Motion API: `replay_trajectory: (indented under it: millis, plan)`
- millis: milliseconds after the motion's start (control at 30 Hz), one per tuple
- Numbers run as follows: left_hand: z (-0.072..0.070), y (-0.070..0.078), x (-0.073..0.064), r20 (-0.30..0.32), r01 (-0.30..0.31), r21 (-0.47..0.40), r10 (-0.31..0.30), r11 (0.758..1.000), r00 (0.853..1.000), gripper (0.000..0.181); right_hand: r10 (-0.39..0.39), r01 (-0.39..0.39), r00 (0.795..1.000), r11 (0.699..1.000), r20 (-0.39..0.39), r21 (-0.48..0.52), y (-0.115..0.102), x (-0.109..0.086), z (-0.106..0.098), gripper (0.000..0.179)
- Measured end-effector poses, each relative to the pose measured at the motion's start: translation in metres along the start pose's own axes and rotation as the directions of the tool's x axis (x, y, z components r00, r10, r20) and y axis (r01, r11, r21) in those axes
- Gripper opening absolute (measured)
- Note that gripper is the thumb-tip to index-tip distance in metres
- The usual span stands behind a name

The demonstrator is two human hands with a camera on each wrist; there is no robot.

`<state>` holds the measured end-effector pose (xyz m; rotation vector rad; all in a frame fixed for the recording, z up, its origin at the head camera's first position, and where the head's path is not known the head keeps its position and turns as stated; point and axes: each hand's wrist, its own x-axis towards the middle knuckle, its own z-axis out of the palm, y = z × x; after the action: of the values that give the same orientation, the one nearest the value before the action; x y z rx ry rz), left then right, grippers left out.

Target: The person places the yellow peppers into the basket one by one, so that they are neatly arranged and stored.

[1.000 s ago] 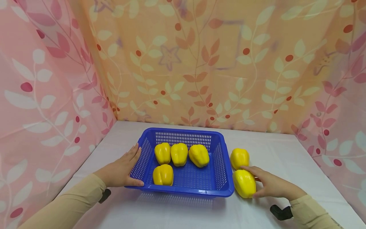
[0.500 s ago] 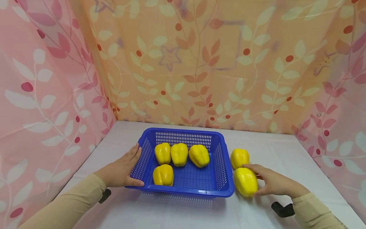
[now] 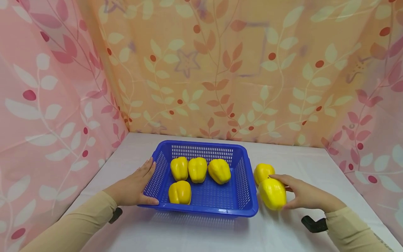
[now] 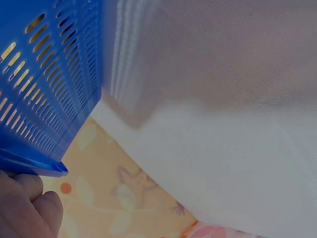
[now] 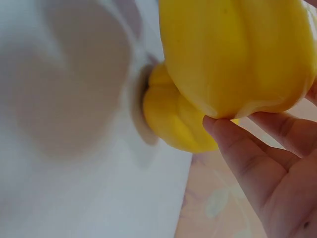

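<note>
A blue plastic basket (image 3: 204,210) with slotted walls stands on the white table. Several yellow bell peppers (image 3: 197,170) lie inside it, three along the back and one at the front left. My left hand (image 3: 133,187) rests on the basket's left side, fingers fairly straight along the rim and thumb at the front corner. My right hand (image 3: 303,196) pinches a yellow bell pepper (image 3: 273,193) between thumb and fingers, just right of the basket. In the right wrist view this held bell pepper (image 5: 237,54) is raised over the table, its shadow apart from it.
Another yellow bell pepper (image 3: 263,172) lies on the table (image 3: 302,164) behind the held one, close to the basket's right wall. Patterned cloth (image 3: 220,70) hangs at the back and on both sides. A black strap piece (image 3: 314,224) sticks out by the right sleeve.
The right hand has lifted the bell pepper off the table and moved it slightly back and to the right. The left hand and the basket have stayed still.
</note>
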<state>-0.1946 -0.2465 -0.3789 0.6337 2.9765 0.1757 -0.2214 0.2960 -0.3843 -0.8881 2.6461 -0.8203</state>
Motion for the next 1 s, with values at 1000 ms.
replay_trajectory:
  millis: [1000]
  plan:
    - [-0.005, 0.004, -0.003, 0.009, -0.001, -0.013, 0.001, 1.0, 1.0, 0.123, -0.126, 0.118, 0.99, 0.986, -0.064, -0.117, -0.031, 0.02, -0.051, 0.087]
